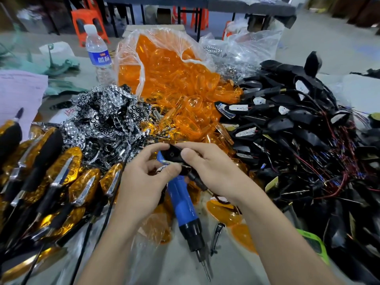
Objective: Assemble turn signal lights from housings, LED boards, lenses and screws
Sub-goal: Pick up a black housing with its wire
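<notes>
My left hand (pixel 141 182) and my right hand (pixel 207 167) meet at the centre and together hold one black housing (pixel 173 155) above the table. The left thumb and fingers pinch its lower edge, where a small pale part shows. A blue electric screwdriver (pixel 185 204) lies on the table under my hands, bit toward me. Orange lenses (pixel 174 79) spill from a clear bag at the back centre. Black housings with wires (pixel 298 140) are heaped on the right. Chrome reflector pieces (pixel 107 120) lie left of centre. Finished amber lights (pixel 57 182) are stacked at the left.
A water bottle (pixel 98 54) stands at the back left beside a pink sheet of paper (pixel 20 95). A clear bag of small metal parts (pixel 236 52) sits behind the housings. Loose orange lenses (pixel 226 212) and a green object (pixel 314 245) lie near my right forearm.
</notes>
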The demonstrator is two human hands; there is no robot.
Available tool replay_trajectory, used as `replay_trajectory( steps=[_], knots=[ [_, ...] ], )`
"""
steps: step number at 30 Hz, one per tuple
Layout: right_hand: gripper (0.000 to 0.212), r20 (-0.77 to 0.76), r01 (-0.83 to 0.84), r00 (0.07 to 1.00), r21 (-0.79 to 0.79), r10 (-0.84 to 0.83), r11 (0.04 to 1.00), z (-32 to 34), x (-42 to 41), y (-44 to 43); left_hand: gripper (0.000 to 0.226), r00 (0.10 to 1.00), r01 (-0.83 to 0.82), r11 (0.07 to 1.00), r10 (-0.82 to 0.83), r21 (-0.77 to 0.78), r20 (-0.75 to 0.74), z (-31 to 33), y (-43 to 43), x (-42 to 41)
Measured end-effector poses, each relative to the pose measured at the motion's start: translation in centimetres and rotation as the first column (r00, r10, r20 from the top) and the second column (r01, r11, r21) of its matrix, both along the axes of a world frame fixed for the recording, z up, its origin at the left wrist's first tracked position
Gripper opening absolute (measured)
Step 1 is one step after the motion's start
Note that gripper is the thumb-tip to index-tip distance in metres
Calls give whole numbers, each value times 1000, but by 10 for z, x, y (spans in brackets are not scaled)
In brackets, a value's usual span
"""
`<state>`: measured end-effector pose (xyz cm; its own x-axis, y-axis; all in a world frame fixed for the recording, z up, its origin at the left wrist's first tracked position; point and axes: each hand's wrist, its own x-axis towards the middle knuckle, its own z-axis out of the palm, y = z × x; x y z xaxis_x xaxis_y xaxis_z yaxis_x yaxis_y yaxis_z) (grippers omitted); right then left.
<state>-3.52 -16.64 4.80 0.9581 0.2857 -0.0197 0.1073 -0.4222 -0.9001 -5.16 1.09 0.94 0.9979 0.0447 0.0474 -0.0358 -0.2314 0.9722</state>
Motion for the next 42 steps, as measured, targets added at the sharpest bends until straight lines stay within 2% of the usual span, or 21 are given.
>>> replay_trajectory(
  steps=[2,5,6,9,11,15,17,19,22,26,29,31,33,35,38,42],
  knots=[
    [23,-93,-51,993,184,69,982,0,-7,1,39,997,-73,997,73,-25,7,1,3,1],
    [34,-140,-5,990,173,29,985,-8,-11,9,43,976,-216,975,216,47,12,3,5,1],
    [36,-163,25,987,208,9,978,-10,-12,11,40,977,-212,976,212,54,18,4,5,1],
    [38,-238,75,971,314,2,946,-11,-17,13,22,986,-147,985,153,-93,62,8,8,2],
    [40,-264,96,965,354,1,930,-11,-20,14,14,978,-159,983,170,-94,122,11,13,3],
    [43,-253,98,968,362,-4,927,-11,-22,12,15,983,-111,990,122,-84,140,13,17,5],
    [42,-244,107,970,348,-20,932,-9,-22,11,8,982,-100,988,117,-119,147,15,16,5],
    [42,-242,138,968,329,-57,934,-9,-22,11,16,983,-114,982,134,-154,129,14,15,5],
    [42,-290,188,955,431,-62,883,-11,-22,10,16,980,-172,974,184,-150,71,13,13,7],
    [50,-300,170,954,555,6,814,-11,-27,7,27,962,-268,931,272,-250,-18,8,10,11],
    [49,-308,168,951,624,42,763,-13,-31,7,15,950,-289,913,311,-288,35,9,4,9],
    [49,-321,177,945,668,65,723,-13,-33,8,18,939,-302,910,335,-283,73,10,1,9],
    [49,-318,175,945,700,83,693,-13,-36,10,26,946,-289,915,317,-282,58,9,-1,11],
    [50,-308,171,948,714,85,679,-12,-38,11,25,968,-223,933,247,-283,51,7,-3,11],
    [49,-300,171,952,695,66,698,-10,-40,13,35,990,-113,951,131,-288,43,5,-7,9],
    [29,-275,189,961,650,-4,736,-8,-43,17,32,996,1,981,15,-192,83,7,-6,7]
  ],
)
